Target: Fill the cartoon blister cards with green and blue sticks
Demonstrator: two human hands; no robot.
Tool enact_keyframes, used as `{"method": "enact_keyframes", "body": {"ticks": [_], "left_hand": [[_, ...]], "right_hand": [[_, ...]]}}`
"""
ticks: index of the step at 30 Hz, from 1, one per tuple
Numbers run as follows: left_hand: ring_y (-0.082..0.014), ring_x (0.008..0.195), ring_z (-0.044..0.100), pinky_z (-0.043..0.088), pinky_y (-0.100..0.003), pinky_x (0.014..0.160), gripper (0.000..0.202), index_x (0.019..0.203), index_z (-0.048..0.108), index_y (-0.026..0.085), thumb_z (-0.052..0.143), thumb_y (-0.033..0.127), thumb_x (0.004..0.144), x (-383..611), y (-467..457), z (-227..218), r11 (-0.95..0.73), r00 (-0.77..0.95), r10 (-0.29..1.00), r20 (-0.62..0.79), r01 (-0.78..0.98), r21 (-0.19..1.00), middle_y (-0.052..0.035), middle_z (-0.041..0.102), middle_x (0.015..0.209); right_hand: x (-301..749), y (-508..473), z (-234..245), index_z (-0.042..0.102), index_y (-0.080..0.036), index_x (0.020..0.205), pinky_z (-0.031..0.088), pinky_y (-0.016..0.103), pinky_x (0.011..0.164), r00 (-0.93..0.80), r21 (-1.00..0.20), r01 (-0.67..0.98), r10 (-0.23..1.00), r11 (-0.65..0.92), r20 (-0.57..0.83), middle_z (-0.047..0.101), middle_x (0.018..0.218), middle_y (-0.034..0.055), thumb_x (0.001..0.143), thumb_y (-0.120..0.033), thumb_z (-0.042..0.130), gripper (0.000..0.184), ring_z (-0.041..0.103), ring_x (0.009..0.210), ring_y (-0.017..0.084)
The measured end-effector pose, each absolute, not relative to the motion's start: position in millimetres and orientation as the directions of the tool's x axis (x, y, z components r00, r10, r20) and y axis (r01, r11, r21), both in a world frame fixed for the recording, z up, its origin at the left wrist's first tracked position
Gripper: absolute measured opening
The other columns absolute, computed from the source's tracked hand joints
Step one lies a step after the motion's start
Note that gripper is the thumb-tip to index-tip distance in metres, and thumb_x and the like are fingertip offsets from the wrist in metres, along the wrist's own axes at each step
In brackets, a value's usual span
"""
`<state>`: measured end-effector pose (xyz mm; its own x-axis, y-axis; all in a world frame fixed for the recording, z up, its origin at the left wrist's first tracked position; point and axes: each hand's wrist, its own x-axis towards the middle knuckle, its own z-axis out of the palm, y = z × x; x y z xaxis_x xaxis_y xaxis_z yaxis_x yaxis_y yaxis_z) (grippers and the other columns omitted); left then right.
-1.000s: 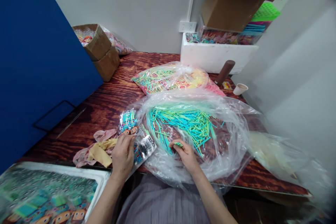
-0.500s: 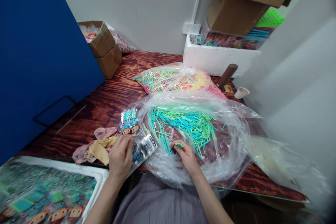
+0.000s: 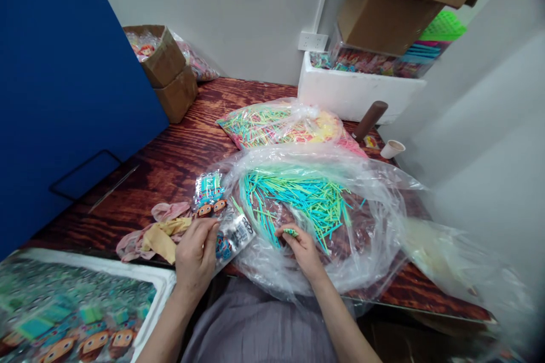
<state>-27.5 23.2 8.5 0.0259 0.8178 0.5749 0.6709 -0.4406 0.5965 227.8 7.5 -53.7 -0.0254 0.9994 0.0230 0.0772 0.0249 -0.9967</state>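
My left hand [image 3: 195,254] is closed on the edge of a small printed plastic packet [image 3: 239,232] with blue and white graphics. My right hand [image 3: 301,250] pinches a small bundle of thin green and blue sticks [image 3: 290,232], their ends toward the camera. It is over the near side of an open clear plastic bag [image 3: 383,244], in which many loose green and blue sticks [image 3: 313,201] lie. Just beyond my left hand, a filled packet [image 3: 209,193] with cartoon faces lies on the table.
Crumpled pink and yellow gloves [image 3: 164,235] lie left of my left hand. A foam box [image 3: 164,289] of filled packets stands at front left. Behind the open bag are a tied bag of coloured sticks [image 3: 272,125], a brown cylinder [image 3: 370,120], a paper cup [image 3: 392,149] and a white foam box [image 3: 361,91].
The view has shifted slightly. Both hands keep nearly the same places and grips, the left on the packet and the right on the bundle of sticks.
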Motion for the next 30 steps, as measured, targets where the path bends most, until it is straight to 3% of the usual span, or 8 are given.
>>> {"method": "enact_keyframes", "body": {"ticks": [10, 26, 30], "left_hand": [[-0.0186, 0.086, 0.062, 0.048, -0.030, 0.079, 0.015, 0.096, 0.064, 0.019, 0.049, 0.023, 0.096, -26, 17, 8, -0.406, 0.027, 0.846, 0.532, 0.679, 0.611, -0.0052, 0.065, 0.090], [-0.0178, 0.087, 0.062, 0.047, -0.029, 0.079, 0.014, 0.097, 0.065, 0.019, 0.051, 0.018, 0.094, -30, 14, 5, -0.431, 0.029, 0.844, 0.536, 0.632, 0.644, -0.0048, 0.065, 0.090], [-0.0176, 0.087, 0.061, 0.047, -0.029, 0.079, 0.014, 0.098, 0.064, 0.019, 0.051, 0.018, 0.094, -32, 11, 5, -0.434, 0.024, 0.838, 0.545, 0.634, 0.640, -0.0049, 0.064, 0.091]], "right_hand": [[228, 8, -54, 0.070, -0.021, 0.092, 0.048, 0.031, 0.075, -0.024, -0.994, 0.106, 0.999, 0.030, 0.027, 0.070, 0.091, 0.0043, 0.092, -0.038, 0.057, 0.022, 0.062, 0.082, 0.020], [226, 8, -56, 0.070, -0.024, 0.092, 0.048, 0.032, 0.077, -0.016, -0.996, 0.082, 1.000, 0.018, 0.017, 0.071, 0.090, 0.0036, 0.090, -0.036, 0.058, 0.017, 0.064, 0.084, 0.021], [226, 10, -54, 0.069, -0.021, 0.091, 0.049, 0.032, 0.075, 0.005, -1.000, 0.005, 1.000, -0.022, -0.022, 0.072, 0.088, 0.0048, 0.087, -0.038, 0.062, 0.018, 0.065, 0.081, 0.020]]}}
